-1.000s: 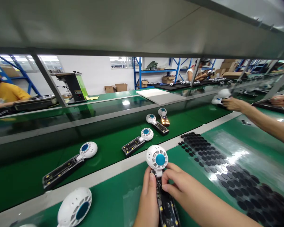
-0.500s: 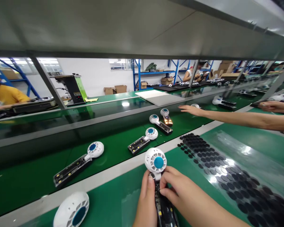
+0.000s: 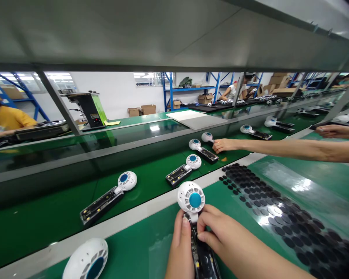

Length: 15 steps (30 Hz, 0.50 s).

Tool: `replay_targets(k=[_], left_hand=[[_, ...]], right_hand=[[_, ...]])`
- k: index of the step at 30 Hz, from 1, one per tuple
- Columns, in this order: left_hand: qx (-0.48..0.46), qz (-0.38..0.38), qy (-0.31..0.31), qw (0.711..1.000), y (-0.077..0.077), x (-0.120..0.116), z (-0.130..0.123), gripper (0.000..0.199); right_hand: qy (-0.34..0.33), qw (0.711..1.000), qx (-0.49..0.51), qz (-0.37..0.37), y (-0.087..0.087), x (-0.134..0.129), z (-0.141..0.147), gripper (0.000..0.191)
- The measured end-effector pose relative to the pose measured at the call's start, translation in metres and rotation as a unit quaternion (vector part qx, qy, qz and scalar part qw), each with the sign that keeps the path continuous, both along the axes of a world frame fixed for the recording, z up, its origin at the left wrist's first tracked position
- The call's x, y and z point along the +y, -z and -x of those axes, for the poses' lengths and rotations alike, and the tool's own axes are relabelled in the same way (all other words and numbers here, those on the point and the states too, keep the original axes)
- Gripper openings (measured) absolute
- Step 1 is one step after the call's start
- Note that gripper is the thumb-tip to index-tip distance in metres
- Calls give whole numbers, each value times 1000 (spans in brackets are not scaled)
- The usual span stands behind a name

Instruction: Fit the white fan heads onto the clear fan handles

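In the lower middle I hold a device with a white, vented round head, a blue disc on its face and a long black body with small yellow squares. My left hand wraps the body's left side, thumb lying along its upper edge. At the right side, just below the white neck, the fingers of my right hand are pinched together against the body. Anything small between those fingertips is hidden. Another white round head with a blue disc lies at the lower left.
Several similar devices, such as one at the left, lie on the green conveyor. A sheet of black round pads lies at right. A co-worker's hand reaches in from the right. A metal shelf hangs overhead.
The devices on the conveyor have shifted right and slightly away. The co-worker's hand has moved left and down to the farther device, its fingers now closed there. My hands stay nearly still.
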<state>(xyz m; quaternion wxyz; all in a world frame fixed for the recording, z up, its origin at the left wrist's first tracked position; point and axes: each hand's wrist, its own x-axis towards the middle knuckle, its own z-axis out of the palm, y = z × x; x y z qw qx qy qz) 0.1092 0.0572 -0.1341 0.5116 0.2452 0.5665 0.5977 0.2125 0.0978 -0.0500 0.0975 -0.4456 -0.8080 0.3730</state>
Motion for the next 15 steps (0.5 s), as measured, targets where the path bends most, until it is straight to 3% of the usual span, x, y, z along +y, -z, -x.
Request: replay_targets(k=[8,15], left_hand=[[-12,14,0,1000,-2,-1,0,48],[-53,-3,28,998,2,2,3,71]], right_hand=[[19,999,14,-25,11,-5,-2,15],[50,996,57,-43,22,-6,-5,18]])
